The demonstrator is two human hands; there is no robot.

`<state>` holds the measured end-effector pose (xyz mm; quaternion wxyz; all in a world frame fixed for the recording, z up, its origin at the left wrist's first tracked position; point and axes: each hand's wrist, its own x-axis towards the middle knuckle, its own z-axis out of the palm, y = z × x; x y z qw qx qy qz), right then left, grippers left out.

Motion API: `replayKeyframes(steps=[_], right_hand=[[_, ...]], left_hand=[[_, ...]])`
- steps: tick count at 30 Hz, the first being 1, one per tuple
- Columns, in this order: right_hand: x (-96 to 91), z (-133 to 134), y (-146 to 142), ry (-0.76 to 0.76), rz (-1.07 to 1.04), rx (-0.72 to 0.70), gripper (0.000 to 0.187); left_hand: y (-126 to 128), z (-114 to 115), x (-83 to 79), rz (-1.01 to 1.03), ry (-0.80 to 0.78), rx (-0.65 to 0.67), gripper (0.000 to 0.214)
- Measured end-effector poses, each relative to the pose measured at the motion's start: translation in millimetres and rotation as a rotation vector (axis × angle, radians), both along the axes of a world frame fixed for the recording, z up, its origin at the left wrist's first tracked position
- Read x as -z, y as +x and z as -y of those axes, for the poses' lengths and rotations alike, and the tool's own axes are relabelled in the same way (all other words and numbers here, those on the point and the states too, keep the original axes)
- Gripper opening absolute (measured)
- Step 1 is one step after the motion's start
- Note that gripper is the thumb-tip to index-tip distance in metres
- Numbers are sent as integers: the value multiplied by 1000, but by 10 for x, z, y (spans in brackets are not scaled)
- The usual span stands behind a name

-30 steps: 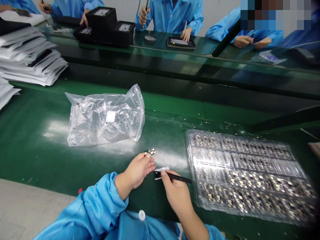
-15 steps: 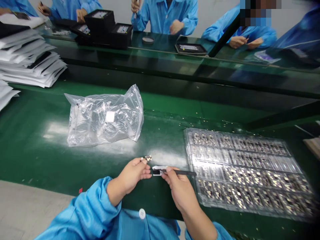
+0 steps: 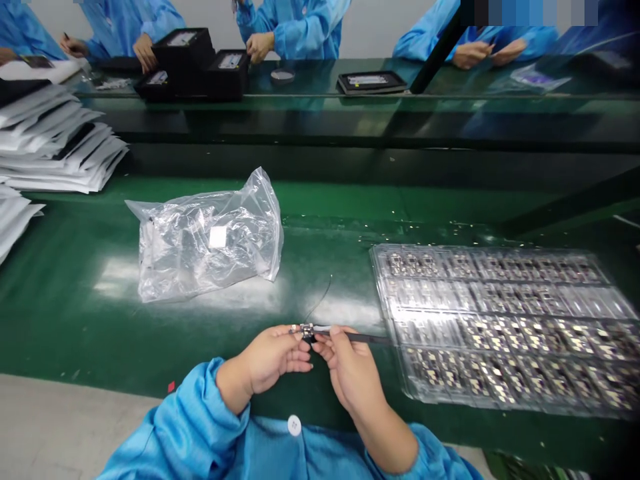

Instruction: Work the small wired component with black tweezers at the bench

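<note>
Head view: I see left hand pinching small metal part over table's near edge; right hand closed on black tweezers touching it. Light, fragile, I reckon: grip by edges.

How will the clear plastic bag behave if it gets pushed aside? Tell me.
The clear plastic bag looks thin and crumpled, so it would probably flop and deform rather than move as one stiff piece. It seems light for its size: puffed up, with contents that are hard to make out. On the glossy green table it may skid easily.
</note>
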<state>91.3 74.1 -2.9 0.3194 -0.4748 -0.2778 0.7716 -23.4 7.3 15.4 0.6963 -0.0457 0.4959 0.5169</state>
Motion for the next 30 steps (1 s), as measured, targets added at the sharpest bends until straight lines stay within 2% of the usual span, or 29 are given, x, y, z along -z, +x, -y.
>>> replayKeyframes(steps=[9,30], right_hand=[[40,-18,-30,-42,-49,58,33],[72,-7,-61,1,-28,26,31]], left_hand=[[-19,-15,4,10,-23,12,18],[-23,-31,17,29,-39,14,13]])
